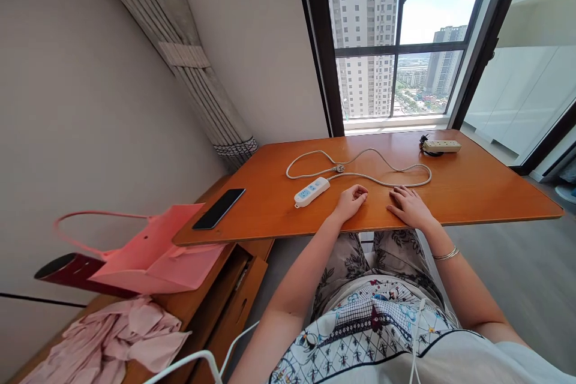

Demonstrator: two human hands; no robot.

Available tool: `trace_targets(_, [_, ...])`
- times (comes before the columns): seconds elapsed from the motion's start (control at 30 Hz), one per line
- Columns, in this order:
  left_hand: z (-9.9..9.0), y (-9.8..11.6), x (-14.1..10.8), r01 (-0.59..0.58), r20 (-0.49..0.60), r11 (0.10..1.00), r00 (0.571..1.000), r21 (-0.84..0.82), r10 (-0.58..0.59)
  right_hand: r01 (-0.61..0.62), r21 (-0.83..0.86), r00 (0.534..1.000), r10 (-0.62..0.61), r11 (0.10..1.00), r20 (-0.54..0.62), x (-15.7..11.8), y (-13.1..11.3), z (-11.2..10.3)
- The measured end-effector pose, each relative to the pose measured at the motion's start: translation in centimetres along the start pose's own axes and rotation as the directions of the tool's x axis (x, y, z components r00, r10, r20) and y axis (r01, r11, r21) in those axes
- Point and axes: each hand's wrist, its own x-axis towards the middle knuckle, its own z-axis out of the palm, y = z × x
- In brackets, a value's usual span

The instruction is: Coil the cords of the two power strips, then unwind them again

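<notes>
My left hand [351,201] rests on its side on the orange-brown wooden table [265,216], near the front edge. Its fingers are loosely curled, with nothing seen in them. Palm down and fingers stretched out, my right hand [410,207] lies on the tabletop a little way to the right, also holding nothing. Just left of my left hand is a white power strip [312,192] with blue socket faces. Its white cable [382,182] loops across the table behind both hands, and the plug [338,168] lies behind the strip.
A cream power strip [441,146] with a black plug and cord sits at the back right. A black phone [219,209] lies on the table's left. Beyond that are a pink bag [157,258] and a crumpled pink cloth [121,336]. The window [396,51] stands behind the table.
</notes>
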Motion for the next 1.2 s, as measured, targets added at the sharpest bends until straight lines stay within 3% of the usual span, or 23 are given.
trace_targets(0.13, [0.0,0.3,-0.3,-0.034,0.016,0.994,0.999,0.103,0.033,0.009,0.009,1.000,-0.009,1.000,-0.009,0.0,0.0,0.0])
trace_targets(0.37, [0.0,-0.1,0.1,-0.022,0.026,0.997,0.999,0.080,0.020,0.003,0.005,1.000,-0.003,1.000,-0.002,-0.1,-0.2,-0.2])
trace_targets(0.47, [-1.1,0.3,1.0,-0.063,-0.023,0.974,0.997,0.216,0.070,0.010,0.010,1.000,-0.010,1.000,-0.007,-0.1,-0.2,0.0])
trace_targets(0.53, [-2.5,0.9,1.9,-0.092,-0.077,0.902,0.988,0.423,0.137,0.014,0.016,1.000,-0.014,1.000,-0.016,-0.1,-0.1,0.1])
trace_targets(0.6, [-4.0,1.5,2.8,-0.048,-0.087,0.767,0.987,0.640,0.135,0.027,0.026,0.999,-0.025,0.999,-0.044,-0.2,-0.1,0.2])
trace_targets(0.67, [-5.4,1.9,3.5,0.040,-0.074,0.608,0.997,0.793,0.031,0.043,0.035,0.995,-0.040,0.998,-0.095,-0.2,0.0,0.2])
trace_targets(0.77, [-6.8,2.0,4.2,0.110,-0.078,0.504,0.993,0.856,-0.086,0.053,0.036,0.986,-0.047,0.998,-0.161,-0.2,0.3,0.1])
trace_targets(1.03, [-7.9,1.5,4.6,0.103,-0.017,0.480,0.983,0.871,-0.181,-0.040,-0.034,0.998,0.038,0.999,-0.057,1.2,0.3,-1.1])
trace_targets(1.2, [-8.9,2.6,4.6,0.049,0.029,0.540,0.990,0.840,-0.136,-0.070,-0.109,0.997,0.066,0.992,-0.039,1.5,0.4,-2.0])
